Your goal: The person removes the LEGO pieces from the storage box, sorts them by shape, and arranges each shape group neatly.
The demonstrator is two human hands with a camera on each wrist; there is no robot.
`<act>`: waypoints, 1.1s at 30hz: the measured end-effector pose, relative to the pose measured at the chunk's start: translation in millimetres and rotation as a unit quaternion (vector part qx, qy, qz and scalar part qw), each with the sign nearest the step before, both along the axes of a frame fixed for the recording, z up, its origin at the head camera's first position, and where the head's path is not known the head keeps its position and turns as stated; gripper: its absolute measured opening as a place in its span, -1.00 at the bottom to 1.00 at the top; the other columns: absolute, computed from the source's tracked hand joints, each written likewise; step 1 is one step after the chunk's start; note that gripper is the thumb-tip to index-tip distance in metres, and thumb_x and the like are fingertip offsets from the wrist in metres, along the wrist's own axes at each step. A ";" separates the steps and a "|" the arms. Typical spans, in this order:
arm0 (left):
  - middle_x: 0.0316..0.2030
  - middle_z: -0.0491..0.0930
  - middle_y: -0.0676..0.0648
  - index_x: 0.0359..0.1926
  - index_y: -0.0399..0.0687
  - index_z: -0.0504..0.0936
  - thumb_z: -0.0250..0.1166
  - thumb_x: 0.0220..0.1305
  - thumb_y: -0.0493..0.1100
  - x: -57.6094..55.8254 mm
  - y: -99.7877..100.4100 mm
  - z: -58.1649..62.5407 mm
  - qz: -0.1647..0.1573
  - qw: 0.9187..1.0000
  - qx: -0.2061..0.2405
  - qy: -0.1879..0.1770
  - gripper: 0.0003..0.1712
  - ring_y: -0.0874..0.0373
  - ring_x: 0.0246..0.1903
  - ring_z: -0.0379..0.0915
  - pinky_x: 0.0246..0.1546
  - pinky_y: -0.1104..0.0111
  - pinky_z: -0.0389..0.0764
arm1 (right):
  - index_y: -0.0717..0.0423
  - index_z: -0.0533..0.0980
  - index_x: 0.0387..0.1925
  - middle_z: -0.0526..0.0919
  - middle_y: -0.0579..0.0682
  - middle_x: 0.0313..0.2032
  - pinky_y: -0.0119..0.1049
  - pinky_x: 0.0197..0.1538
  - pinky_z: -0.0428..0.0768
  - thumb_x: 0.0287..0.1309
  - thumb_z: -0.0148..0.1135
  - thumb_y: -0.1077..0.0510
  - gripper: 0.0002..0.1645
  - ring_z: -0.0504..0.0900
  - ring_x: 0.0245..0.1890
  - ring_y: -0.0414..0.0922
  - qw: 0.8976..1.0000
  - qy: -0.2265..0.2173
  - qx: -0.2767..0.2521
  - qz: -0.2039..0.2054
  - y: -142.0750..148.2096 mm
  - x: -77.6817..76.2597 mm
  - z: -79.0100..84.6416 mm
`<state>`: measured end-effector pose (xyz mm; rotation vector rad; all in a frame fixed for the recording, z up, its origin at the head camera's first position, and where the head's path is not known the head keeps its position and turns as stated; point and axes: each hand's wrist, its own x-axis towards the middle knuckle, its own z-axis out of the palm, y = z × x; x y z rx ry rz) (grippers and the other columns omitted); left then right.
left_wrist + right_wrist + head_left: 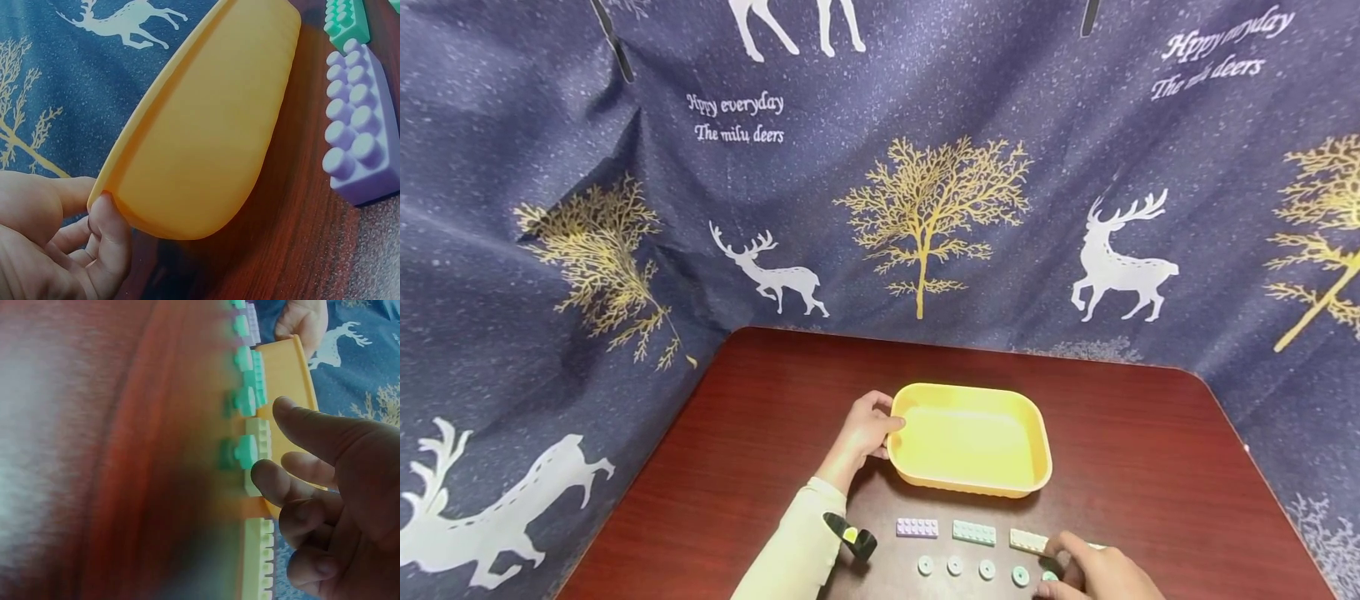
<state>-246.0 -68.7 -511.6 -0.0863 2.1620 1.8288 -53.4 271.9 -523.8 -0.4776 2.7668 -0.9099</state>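
My left hand (867, 429) grips the left end of a yellow plastic basin (970, 437), thumb over its rim and fingers outside. In the left wrist view the basin's wall (206, 125) looks tilted, with that hand (94, 244) pinching one corner. My right hand (1105, 571) is over the right end of the small pieces, fingers loosely bent. The right wrist view shows a gap between its thumb and fingers, beside a green round piece (247, 452) and a cream studded block (264, 434). Part of a pale yellow-green block (251, 556) is hidden behind the hand in the head view.
A purple block (917, 527) and a mint green block (974, 532) continue the row left of the cream one. Several small round pieces (987, 569) line up in front. The dark red table (1150, 450) meets a blue deer-patterned curtain (985, 100) behind.
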 end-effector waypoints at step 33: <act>-0.43 0.56 -0.14 0.10 -0.25 0.50 0.40 0.22 -0.32 -0.5 0.9 -1.5 0.004 1.000 0.000 0.005 -0.56 0.11 -0.64 0.50 -0.75 0.41 0.60 | -0.15 0.60 -0.12 0.49 -0.49 -0.47 -0.50 -0.52 0.40 0.13 0.51 0.15 -0.69 0.38 -0.56 -0.54 0.967 0.236 -0.012 -0.095 -31.8 -46.7 42.0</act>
